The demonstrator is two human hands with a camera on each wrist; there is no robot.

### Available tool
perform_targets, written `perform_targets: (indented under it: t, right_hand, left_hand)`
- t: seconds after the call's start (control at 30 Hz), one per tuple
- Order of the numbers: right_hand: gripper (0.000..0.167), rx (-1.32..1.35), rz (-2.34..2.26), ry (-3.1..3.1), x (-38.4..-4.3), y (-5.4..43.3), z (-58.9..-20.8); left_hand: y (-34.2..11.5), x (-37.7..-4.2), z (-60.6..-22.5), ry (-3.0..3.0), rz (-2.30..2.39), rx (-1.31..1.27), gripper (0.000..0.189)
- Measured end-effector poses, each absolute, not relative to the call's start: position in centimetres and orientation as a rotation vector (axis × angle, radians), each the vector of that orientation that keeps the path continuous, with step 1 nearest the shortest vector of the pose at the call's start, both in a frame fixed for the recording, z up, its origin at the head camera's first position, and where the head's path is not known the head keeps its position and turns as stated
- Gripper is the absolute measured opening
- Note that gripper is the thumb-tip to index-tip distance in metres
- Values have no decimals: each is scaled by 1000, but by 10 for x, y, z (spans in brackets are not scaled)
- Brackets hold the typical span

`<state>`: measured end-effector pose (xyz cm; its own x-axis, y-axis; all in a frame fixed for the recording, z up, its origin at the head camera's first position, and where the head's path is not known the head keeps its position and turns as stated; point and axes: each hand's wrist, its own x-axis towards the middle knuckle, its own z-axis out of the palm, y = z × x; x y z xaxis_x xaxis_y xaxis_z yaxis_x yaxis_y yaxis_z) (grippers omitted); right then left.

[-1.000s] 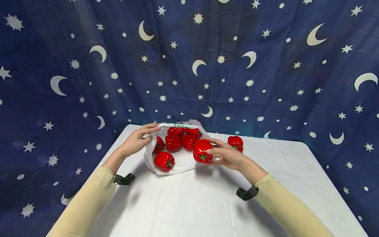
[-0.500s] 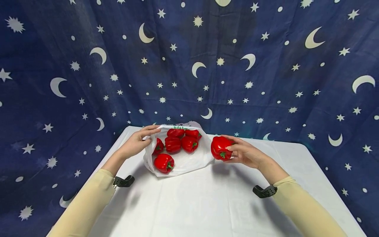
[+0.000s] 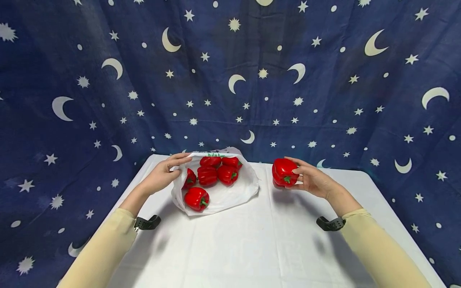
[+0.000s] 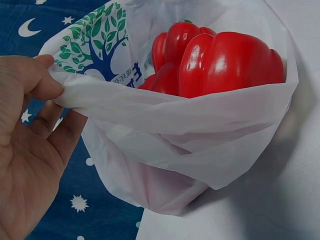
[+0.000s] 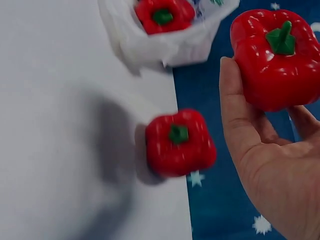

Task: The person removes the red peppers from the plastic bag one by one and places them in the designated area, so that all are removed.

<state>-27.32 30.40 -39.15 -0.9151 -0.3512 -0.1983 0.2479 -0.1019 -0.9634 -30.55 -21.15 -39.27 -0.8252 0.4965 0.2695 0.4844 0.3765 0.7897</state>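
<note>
My left hand [image 3: 160,177] pinches the rim of a white plastic bag [image 3: 247,187] at its left side, thumb against fingers in the left wrist view. The bag lies on its side with its mouth toward me. Several red bell peppers with green stems are inside, one bell pepper [image 3: 196,199] nearest the mouth. To the right of the bag, my right hand [image 3: 317,182] holds a red bell pepper [image 3: 284,172] above the table. A loose bell pepper [image 5: 180,144] sits on the table in the right wrist view; the held one mostly hides it in the head view.
A white cloth covers the table [image 3: 234,248]. Behind it hangs a dark blue curtain [image 3: 216,80] with moons and stars. A green tree print [image 4: 97,45] shows on the bag. Both wrists wear black straps.
My right hand has carried its bell pepper rightward, from the bag's mouth to in front of the loose pepper. The left hand keeps its pinch on the bag's rim.
</note>
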Motion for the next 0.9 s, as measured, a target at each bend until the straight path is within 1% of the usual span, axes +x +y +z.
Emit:
perform_targets:
  t: [0.27, 0.53, 0.73, 0.9]
  right_hand:
    - [66, -77, -2103, 1837, -282, 334, -395]
    - [59, 21, -2165, 1859, -293, 360, -402]
    - [67, 88, -2100, 1943, -304, 371, -411]
    - [70, 139, -2045, 1988, -309, 379, -422]
  left_hand:
    - [-212, -304, -394, 2594, 1477, 913, 50]
    - [-212, -305, -393, 2597, 1479, 919, 49]
    - [-214, -304, -391, 2617, 1440, 898, 50]
    - [-213, -305, -391, 2593, 1454, 883, 49]
